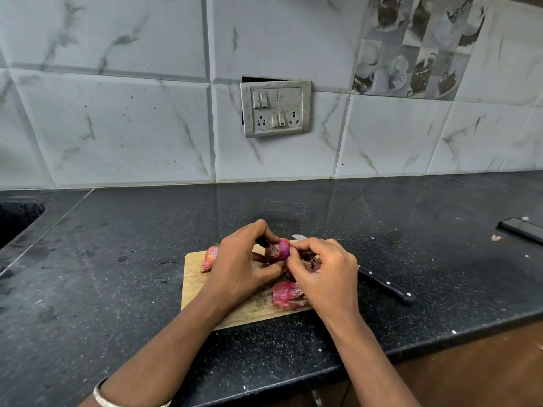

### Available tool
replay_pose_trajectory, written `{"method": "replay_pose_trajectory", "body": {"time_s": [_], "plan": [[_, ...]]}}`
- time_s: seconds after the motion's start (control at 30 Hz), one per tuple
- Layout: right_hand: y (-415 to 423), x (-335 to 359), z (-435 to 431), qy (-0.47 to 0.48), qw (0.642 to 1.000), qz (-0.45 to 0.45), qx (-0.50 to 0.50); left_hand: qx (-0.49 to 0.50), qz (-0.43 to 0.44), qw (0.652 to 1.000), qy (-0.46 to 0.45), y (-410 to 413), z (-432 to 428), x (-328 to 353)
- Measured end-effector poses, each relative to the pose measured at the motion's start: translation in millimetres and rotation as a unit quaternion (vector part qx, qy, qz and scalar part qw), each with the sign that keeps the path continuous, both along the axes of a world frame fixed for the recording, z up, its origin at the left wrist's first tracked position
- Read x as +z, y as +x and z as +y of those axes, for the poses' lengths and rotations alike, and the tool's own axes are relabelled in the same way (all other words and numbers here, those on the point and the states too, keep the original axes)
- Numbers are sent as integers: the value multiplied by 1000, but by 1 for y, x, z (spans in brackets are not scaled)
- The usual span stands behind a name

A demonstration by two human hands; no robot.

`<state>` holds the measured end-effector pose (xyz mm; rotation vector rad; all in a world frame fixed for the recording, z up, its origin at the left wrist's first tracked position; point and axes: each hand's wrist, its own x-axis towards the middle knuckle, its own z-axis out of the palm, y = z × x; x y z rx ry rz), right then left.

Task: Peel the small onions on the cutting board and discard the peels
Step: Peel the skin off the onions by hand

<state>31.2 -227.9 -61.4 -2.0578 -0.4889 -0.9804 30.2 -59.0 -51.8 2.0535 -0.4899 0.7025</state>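
One onion (pixel 278 250) between opposing fingers (pixel 264 229)

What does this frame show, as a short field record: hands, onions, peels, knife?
left hand: holds a partly peeled onion over the cutting board
right hand: pinches that onion's skin
second onion: unpeeled, on the board's left end
peels: loose on the board, not discarded
knife: blade behind the right hand, handle on the counter

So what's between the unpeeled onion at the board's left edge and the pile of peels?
In the head view, the left hand sits between the unpeeled onion and the pile of peels, holding a half-peeled onion.
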Motion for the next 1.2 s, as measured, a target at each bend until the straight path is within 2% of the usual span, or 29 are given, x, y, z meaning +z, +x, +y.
{"method": "replay_pose_trajectory", "body": {"time_s": [0.27, 0.93, 1.07, 1.2], "plan": [[0, 1, 0, -7, 999, 17, -27, 6, -15, 1000, 15, 0, 0, 0], [7, -1, -6, 10, 984, 102, -147, -3, 23, 999, -46, -4, -3, 3], [5, 2, -4, 24, 990, 83, -115, -3, 13, 999, -34, -5, -3, 3], [1, 3, -2, 19, 999, 37, -19, 0, -6, 1000, -4, -2, 0, 2]]}}
